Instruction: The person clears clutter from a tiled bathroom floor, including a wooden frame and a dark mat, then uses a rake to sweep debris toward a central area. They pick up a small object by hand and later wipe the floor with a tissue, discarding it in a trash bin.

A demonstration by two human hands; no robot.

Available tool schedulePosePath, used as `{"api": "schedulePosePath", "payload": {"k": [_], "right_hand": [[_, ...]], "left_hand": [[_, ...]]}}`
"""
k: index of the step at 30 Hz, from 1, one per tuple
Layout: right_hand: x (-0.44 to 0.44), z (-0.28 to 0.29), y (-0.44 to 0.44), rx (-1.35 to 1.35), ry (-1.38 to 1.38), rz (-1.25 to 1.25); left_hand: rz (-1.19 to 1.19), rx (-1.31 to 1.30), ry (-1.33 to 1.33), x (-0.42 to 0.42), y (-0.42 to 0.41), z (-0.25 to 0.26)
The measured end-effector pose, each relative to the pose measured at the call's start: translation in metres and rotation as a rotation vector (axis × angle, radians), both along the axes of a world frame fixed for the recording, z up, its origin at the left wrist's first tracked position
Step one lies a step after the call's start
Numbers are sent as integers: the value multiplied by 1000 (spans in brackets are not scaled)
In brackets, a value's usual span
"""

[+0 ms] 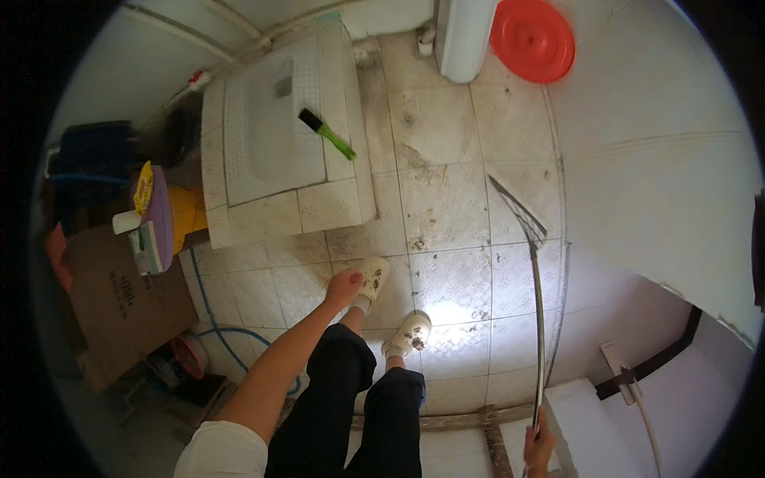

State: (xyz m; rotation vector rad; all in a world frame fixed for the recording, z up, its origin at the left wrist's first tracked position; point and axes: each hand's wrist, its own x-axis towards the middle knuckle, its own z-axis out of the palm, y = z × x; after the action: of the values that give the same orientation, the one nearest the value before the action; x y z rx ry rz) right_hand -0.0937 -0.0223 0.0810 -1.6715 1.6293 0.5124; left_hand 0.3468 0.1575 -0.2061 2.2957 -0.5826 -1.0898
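At the lower right my right hand is closed around the metal handle of a floor squeegee. The squeegee's triangular head rests at the right side of the tiled floor, near the wall. My left hand hangs over my left clog, its fingers curled; whether it holds anything cannot be told. A green brush with black bristles lies across the edge of the white squat toilet, which is set in a raised tiled platform.
A red plastic basin stands near the wall at the top right, beside a white pipe. Blue hose loops across the floor at left, near a cardboard box. A wooden threshold crosses the floor near my legs.
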Motion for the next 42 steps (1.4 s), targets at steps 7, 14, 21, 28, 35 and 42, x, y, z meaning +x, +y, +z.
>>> {"api": "schedulePosePath", "payload": {"k": [7, 14, 21, 28, 35, 42], "right_hand": [[-62, -99, 113, -125, 79, -41], [-54, -130, 133, 42, 194, -306], [-88, -155, 173, 62, 189, -389], [-54, -136, 160, 52, 87, -427], [-16, -36, 205, -63, -182, -863], [-23, 62, 310, 68, -59, -975]], "left_hand": [[-210, 208, 84, -57, -41, -166], [96, 201, 44, -105, -26, -262], [302, 239, 190, -118, -46, -292], [747, 21, 1178, -96, -82, -198], [752, -201, 1550, -126, -144, 77], [420, -134, 1826, -170, -157, 301]]}}
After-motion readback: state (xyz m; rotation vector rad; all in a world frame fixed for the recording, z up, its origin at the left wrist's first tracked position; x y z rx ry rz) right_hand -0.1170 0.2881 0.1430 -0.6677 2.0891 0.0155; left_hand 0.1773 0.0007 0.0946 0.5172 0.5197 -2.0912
